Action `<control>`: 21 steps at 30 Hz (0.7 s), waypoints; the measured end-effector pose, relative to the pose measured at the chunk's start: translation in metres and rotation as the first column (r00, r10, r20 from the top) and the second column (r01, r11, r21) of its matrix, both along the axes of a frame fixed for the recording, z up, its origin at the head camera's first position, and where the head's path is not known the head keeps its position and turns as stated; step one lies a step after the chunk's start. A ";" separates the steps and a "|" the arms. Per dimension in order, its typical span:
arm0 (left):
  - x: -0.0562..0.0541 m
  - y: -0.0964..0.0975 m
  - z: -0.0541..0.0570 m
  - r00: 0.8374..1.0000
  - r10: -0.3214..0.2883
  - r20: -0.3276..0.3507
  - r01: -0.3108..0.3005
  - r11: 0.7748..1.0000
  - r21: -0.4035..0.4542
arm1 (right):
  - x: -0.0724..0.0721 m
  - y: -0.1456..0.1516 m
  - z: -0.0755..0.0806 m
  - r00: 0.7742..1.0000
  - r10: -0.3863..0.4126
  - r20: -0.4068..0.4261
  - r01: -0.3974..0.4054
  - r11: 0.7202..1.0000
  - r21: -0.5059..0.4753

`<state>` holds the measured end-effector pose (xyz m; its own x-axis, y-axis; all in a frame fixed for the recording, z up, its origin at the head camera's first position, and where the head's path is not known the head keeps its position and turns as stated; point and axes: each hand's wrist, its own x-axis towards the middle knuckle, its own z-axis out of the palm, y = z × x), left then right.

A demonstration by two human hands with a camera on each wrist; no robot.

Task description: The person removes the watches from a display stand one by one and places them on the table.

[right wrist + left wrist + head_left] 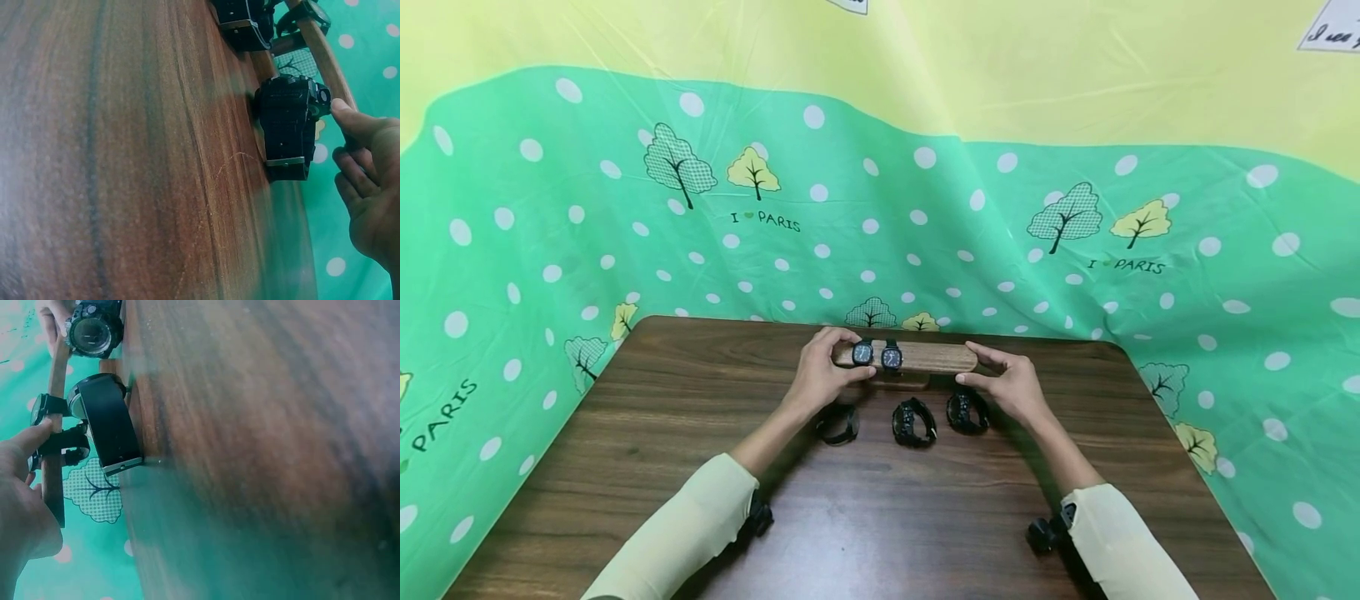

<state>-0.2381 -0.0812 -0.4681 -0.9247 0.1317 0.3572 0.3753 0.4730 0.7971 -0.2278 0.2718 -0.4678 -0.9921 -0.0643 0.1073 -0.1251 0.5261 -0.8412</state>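
Observation:
A wooden watch stand [938, 358] with a flat bar on a small base stands towards the back of the table. Two dark wristwatches, one [862, 353] at the left end and another [891, 358] beside it, are strapped round the bar. My left hand [822, 375] grips the bar's left end, its thumb along the front by the watches. At the opposite end my right hand [1013, 385] pinches the bar between thumb and fingers. In the right wrist view, that thumb lies on the bar's edge [328, 59], just behind a black watch [287, 125].
In front of the stand, three black watches lie on the brown wooden table [880, 517]: one on the left [838, 424], one in the middle [914, 422] and one on the right [967, 412]. A green and yellow patterned cloth [925, 217] hangs behind the table's back edge.

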 end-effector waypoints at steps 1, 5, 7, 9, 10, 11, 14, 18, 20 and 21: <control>0.000 0.000 0.000 1.000 0.001 0.004 -0.001 1.000 0.001 | 0.000 0.000 0.000 1.000 0.000 -0.002 0.000 1.000 0.001; -0.001 -0.002 0.003 1.000 0.008 0.016 -0.008 1.000 0.005 | 0.000 -0.001 0.000 1.000 -0.004 -0.005 0.004 1.000 0.004; 0.000 -0.003 0.004 1.000 0.009 0.021 -0.009 1.000 0.006 | 0.000 -0.002 0.000 1.000 -0.005 -0.005 0.005 1.000 0.003; 0.000 -0.004 0.006 1.000 0.008 0.023 -0.008 1.000 0.005 | 0.000 -0.002 0.000 1.000 -0.002 -0.005 0.002 1.000 -0.005; 0.000 -0.005 0.007 1.000 0.008 0.025 -0.008 1.000 0.007 | 0.000 -0.002 0.001 1.000 0.001 -0.005 -0.001 1.000 -0.011; 0.000 -0.005 0.007 1.000 0.008 0.025 -0.008 1.000 0.007 | 0.000 -0.002 0.001 1.000 0.004 -0.003 -0.004 1.000 -0.019; 0.000 -0.007 0.008 0.999 0.010 0.030 -0.010 1.000 0.007 | 0.000 -0.001 0.001 1.000 0.012 0.002 -0.012 0.999 -0.038; 0.000 -0.010 0.007 0.999 0.016 0.040 -0.017 1.000 0.018 | 0.001 0.000 0.000 1.000 0.018 0.005 -0.018 0.999 -0.041; 0.000 -0.011 0.007 0.999 0.016 0.045 -0.017 0.999 0.027 | 0.001 0.000 0.000 1.000 0.018 0.006 -0.018 0.999 -0.038; 0.000 -0.011 0.007 0.999 0.014 0.047 -0.016 0.999 0.032 | 0.001 0.000 -0.001 1.000 0.019 0.007 -0.019 0.999 -0.037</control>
